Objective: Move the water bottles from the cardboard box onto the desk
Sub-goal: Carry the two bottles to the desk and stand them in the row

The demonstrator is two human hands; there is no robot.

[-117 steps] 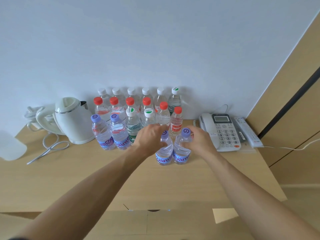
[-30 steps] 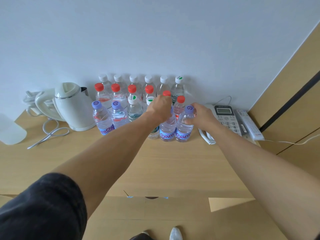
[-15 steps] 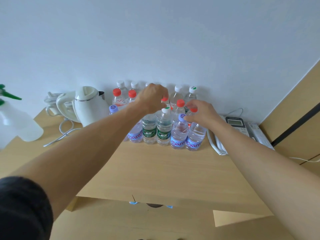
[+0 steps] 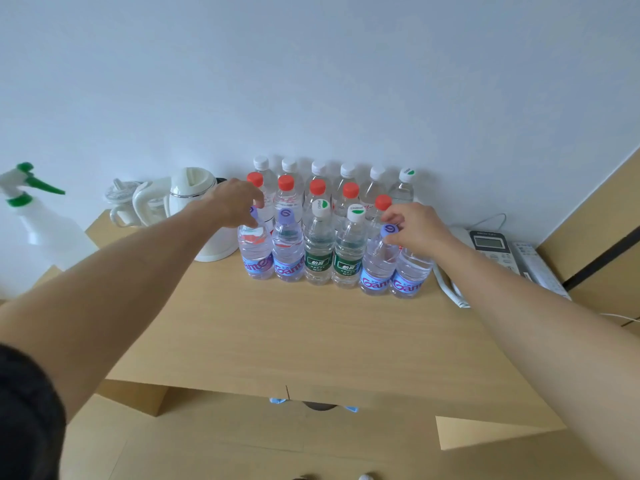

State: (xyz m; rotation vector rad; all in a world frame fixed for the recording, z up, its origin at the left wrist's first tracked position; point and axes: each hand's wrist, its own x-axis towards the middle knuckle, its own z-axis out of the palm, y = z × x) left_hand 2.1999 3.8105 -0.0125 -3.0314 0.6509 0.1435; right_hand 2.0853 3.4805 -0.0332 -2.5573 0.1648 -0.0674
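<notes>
Nearest me, along the bottom of the frame, the flaps of the cardboard box (image 4: 263,441) lie below the front edge of the desk (image 4: 311,341); I cannot see inside it, so I cannot tell whether any bottles are left there

From the lower corners my two arms reach up toward the middle of the frame. The water bottles (image 4: 332,244) stand upright in three rows at centre, on the desk. In the front row, my left hand (image 4: 235,206) is curled over the purple cap of the leftmost bottle (image 4: 254,251), fingertips on it, grasping it by the top. My right hand (image 4: 417,230) pinches the purple cap of a bottle near the right end (image 4: 379,265), with one more bottle (image 4: 410,275) just beside it under my wrist

I judge this is the tidying part of placing: squaring the front row. Next I need to let go cleanly without tipping the tightly packed neighbours, then go back down to the box

Further back, the red-capped and white-capped rows stand against the wall. A kettle (image 4: 194,209) sits left of the bottles, a spray bottle (image 4: 38,216) at far left, a phone (image 4: 491,251) at right
</notes>
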